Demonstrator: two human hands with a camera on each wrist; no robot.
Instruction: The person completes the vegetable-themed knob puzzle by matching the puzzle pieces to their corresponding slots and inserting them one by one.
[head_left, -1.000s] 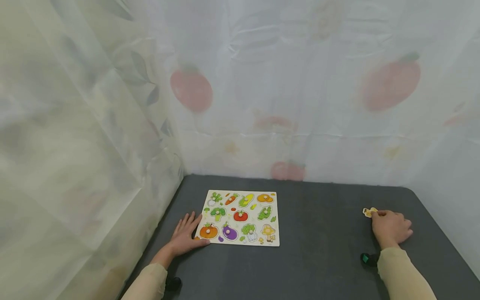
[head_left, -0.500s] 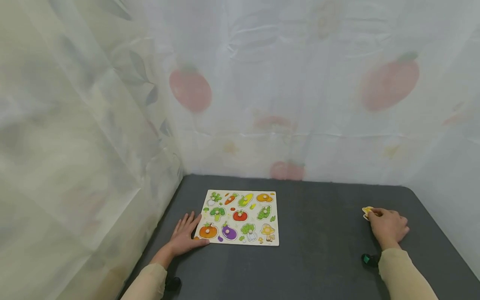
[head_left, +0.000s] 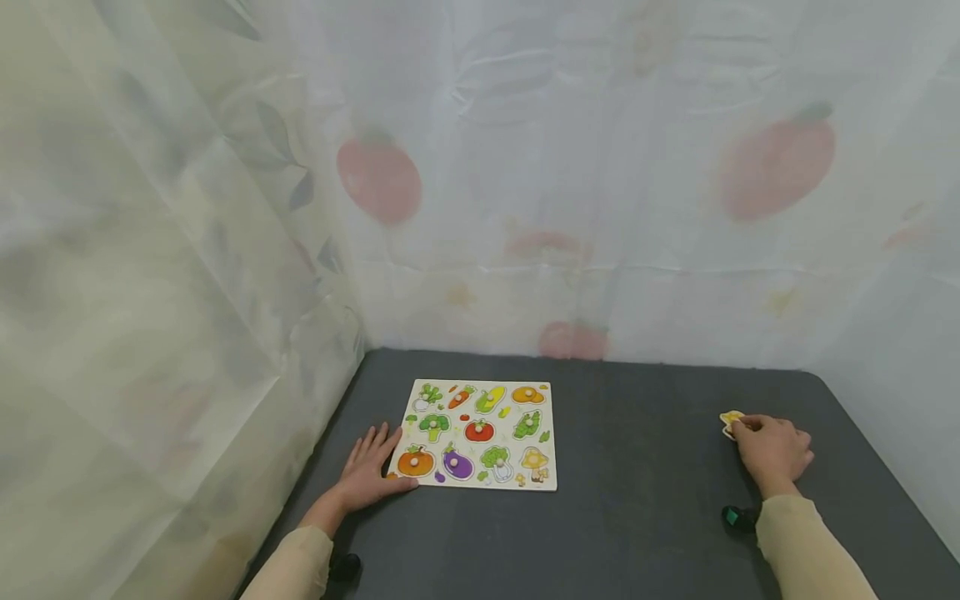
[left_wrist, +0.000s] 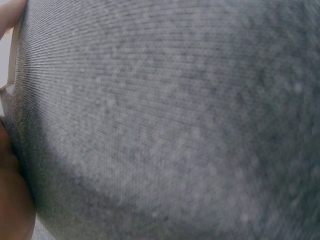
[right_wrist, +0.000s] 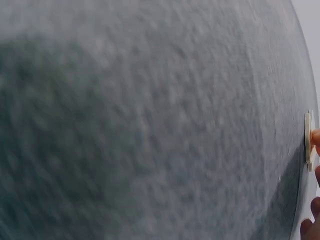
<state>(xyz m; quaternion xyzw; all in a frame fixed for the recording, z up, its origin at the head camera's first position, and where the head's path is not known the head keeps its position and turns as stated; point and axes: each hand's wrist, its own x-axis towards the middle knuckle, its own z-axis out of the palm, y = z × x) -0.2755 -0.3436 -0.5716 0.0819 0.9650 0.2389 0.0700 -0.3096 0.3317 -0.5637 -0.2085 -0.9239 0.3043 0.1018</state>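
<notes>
My left hand [head_left: 363, 479] lies on the table with its fingers spread and straight; thumb and index finger touch the left side of a wooden vegetable puzzle board [head_left: 478, 490]. Several pictured pieces with knobs sit in the board, among them a tomato [head_left: 479, 430] and an eggplant [head_left: 457, 462]. No knob shows on the mushroom picture [head_left: 535, 460]. Far to the right, my right hand [head_left: 776, 454] pinches a yellow mushroom-like puzzle piece [head_left: 729, 417] between thumb and fingers, which partly cover it. Edge-on, the piece [right_wrist: 308, 142] appears at the right wrist view's border, close to the tabletop.
A dark grey table [head_left: 637, 500] carries the board and both hands. White curtain [head_left: 637, 208] with printed fruit hangs behind it, and a pale sheet [head_left: 172, 333] closes the left side. Small black devices sit at the right wrist [head_left: 738, 518] and left wrist [head_left: 345, 568].
In my right hand the yellow puzzle piece has turned from lying sideways to more upright, and the hand has shifted slightly left. My left hand and the board stay in place.
</notes>
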